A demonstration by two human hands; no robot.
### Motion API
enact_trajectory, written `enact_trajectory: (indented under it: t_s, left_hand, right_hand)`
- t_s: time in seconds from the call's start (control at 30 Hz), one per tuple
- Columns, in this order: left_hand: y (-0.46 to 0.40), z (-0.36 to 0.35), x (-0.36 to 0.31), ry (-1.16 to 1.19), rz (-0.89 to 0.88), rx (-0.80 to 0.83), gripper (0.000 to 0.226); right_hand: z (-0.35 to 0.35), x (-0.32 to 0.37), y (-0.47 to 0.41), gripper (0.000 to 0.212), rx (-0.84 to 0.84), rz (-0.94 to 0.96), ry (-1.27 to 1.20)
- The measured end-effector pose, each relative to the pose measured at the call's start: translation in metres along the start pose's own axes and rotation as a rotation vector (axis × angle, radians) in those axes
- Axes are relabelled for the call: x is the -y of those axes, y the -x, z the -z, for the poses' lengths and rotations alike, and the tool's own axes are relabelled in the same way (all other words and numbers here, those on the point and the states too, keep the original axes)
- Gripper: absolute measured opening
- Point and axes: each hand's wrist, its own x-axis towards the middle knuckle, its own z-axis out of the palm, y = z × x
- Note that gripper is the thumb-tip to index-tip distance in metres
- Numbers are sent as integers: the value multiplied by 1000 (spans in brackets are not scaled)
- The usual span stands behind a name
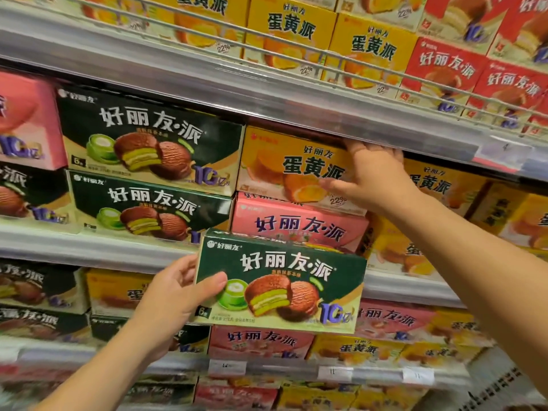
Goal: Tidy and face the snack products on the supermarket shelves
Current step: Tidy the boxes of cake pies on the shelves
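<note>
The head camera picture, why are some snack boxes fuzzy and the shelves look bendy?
In the head view, the green box held by the left hand looks sharp, and so does the yellow box under the right hand. Boxes near the edges and bottom smear with blur. The shelf rail slants and curves because the lens is wide-angle.

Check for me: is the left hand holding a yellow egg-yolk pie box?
No, the left hand grips a dark green cardboard pie box; the yellow cardboard box is under the right hand.
</note>
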Motion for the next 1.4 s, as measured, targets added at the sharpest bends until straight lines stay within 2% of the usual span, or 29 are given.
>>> enact_trajectory:
  t_s: [0.2,0.37,0.53,0.7,0.93,1.17,1.3,1.4]
  left_hand:
    - [-3,-8,-3,-6,-16,2,57]
    - [-5,-19,-5,-55,-22,26,68]
    - [-9,-46,-2,-63,7,62,82]
    - [-15,-76,3,-98,22,107,92]
    - [-20,-106,8,-78,22,136,62]
    - [-22,-121,6,-78,-29,50,51]
    - [-20,-126,9,-116,-59,11,53]
    - [-18,-131,14,-116,-57,4,55]
  right_hand:
    - [3,-6,-10,84,46,-9,-71]
    - [-3,-24,2,72,-88,38,-46]
    - [-7,-80,27,65,-174,27,32]
    - [-9,-145,49,66,-94,-125,47]
    - [-5,-208,58,65,19,-255,61]
    - [-11,-231,54,67,86,-285,22]
    - [-9,-217,50,90,68,-96,31]
    - [-13,-202,45,84,61,-34,34]
